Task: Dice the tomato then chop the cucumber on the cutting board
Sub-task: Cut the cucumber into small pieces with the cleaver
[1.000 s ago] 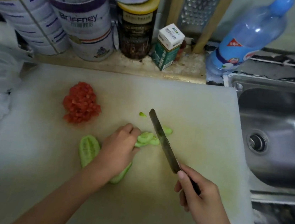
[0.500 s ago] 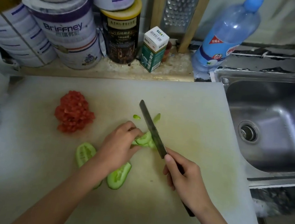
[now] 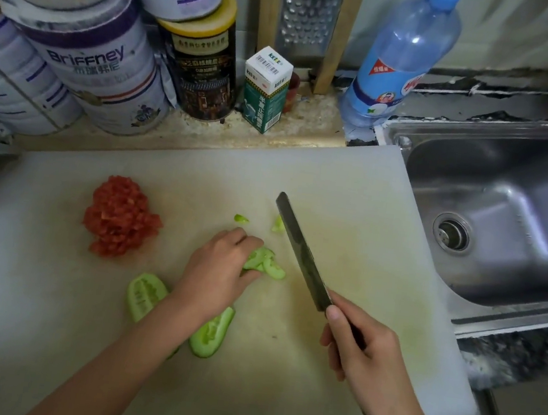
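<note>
Right hand (image 3: 368, 353), lower right of the frame, is wrapped around the dark handle of the knife (image 3: 301, 255), thumb laid along the top near the blade. The blade runs up and left toward the middle of the cutting board (image 3: 354, 189), just right of the cucumber slices (image 3: 269, 265) and not touching them. My left hand (image 3: 220, 269) sits mid-frame with its fingers curled down over those slices, holding them on the board. Two small cucumber bits (image 3: 241, 219) lie just above my knuckles, near the knife tip. Two cucumber halves (image 3: 144, 295), cut side up, lie either side of my left wrist. The diced tomato (image 3: 121, 218) is piled left of centre on the board. A steel sink (image 3: 508, 201) fills the right of the frame; tins (image 3: 94, 57), a small carton (image 3: 266, 89) and a blue bottle (image 3: 401, 57) line the tabletop behind the board.
</note>
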Motion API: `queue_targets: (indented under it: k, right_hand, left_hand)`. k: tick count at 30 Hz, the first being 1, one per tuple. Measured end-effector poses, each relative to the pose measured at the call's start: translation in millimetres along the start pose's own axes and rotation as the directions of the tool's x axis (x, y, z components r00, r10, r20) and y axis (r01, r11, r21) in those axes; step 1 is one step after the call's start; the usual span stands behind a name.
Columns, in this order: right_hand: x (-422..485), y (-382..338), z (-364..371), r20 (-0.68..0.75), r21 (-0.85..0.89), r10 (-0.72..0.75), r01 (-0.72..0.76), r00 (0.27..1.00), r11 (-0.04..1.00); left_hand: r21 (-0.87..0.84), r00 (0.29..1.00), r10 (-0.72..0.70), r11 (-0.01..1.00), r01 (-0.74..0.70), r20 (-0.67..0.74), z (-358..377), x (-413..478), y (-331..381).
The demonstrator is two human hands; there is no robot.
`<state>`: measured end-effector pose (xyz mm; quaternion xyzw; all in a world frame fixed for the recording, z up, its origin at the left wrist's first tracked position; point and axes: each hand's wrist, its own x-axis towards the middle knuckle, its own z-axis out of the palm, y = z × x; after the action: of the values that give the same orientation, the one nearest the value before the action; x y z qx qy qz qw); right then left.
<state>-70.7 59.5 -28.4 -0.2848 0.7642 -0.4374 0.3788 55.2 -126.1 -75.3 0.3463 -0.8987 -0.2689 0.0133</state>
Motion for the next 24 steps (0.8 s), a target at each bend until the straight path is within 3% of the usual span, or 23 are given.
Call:
queue_targets:
  k: [6, 15, 24]
  right_hand:
    - [-14, 13, 29, -0.1, -0.024, 0.024, -0.026, 0.995, 0.999]
    - [-21, 11, 24, -0.196, 0.081, 0.036, -0.02, 0.98, 0.997]
    - [-17, 22, -1, -0.165, 0.116, 0.093, -0.074, 0.982, 0.99]
  left_hand:
    - [-0.018, 0.995, -0.092, 0.996, 0.091, -0.046, 5, -7, 14]
    - [0.2, 0.988, -0.155, 0.968, 0.153, -0.004, 16, -11, 42]
    - [0.099, 0.95, -0.305, 0.945, 0.311, -0.071, 34, -14, 73]
